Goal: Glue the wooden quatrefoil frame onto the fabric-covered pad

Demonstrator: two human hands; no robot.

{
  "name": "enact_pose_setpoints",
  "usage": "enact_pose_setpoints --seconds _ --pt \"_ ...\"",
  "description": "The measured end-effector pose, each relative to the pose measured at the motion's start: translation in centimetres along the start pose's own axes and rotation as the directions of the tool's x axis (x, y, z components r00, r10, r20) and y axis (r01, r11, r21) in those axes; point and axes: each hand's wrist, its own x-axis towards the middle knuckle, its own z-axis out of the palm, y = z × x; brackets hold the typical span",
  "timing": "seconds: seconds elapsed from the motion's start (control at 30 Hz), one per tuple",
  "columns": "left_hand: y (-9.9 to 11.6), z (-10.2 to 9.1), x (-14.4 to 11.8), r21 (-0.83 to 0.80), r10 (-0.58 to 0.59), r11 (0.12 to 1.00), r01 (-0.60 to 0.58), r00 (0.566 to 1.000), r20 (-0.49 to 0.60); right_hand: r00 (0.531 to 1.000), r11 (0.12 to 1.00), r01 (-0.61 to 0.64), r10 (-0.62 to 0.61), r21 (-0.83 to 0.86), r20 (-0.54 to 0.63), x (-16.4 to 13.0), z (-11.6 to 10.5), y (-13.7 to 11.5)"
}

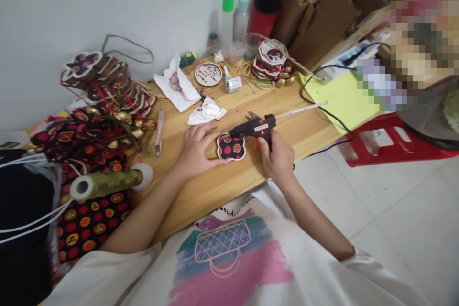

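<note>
Right hand [280, 155] wrapped round the handle of one black glue gun [251, 128], red light lit; most of the handle lost inside the grip. Its nozzle end covers the top edge of one scalloped piece [231, 149], dark patterned cloth with pale rim, lying on the table [215, 184] between the hands; nozzle contact hard to make out. Left hand [195, 150] spread on the wood, thumb and forefinger at the piece's left edge; pinching or merely steadying, cannot tell.

Clock centred on the piece, twelve toward the wall:
- Eleven: two white papers, one crumpled [207, 111], one loosely folded [177, 83].
- Twelve: two tall bottles, one green-capped [227, 24], one pale-capped [241, 21].
- One: ornament stack [272, 55], lower layers hidden, no firm count.
- Two: one yellow sheet [340, 98], crossed by black cable; pixelated patch beyond, unreadable.
- Three: one red stool [373, 148], partly covered.
- Between eight and nine: one olive spool [113, 182].
- Ten: ornament pile [122, 81], overlapping, uncountable; gold bells half buried.
</note>
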Motion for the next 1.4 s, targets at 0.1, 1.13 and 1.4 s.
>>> enact_pose_setpoints --seconds 0.1,1.13,1.4 --pt "-0.09 0.05 -0.01 0.003 -0.008 1.0 0.008 1.0 0.005 0.999 1.0 -0.006 0.007 -0.021 0.035 0.1 0.0 -0.06" --pt "-0.11 -0.07 0.03 0.033 -0.001 0.999 0.0 1.0 0.006 0.999 1.0 0.003 -0.004 0.029 0.051 0.28 -0.15 -0.38" --pt "-0.01 -0.11 0.09 0.018 -0.014 1.0 0.014 1.0 0.005 0.999 0.999 -0.004 0.002 0.044 0.04 0.24 0.03 -0.32"
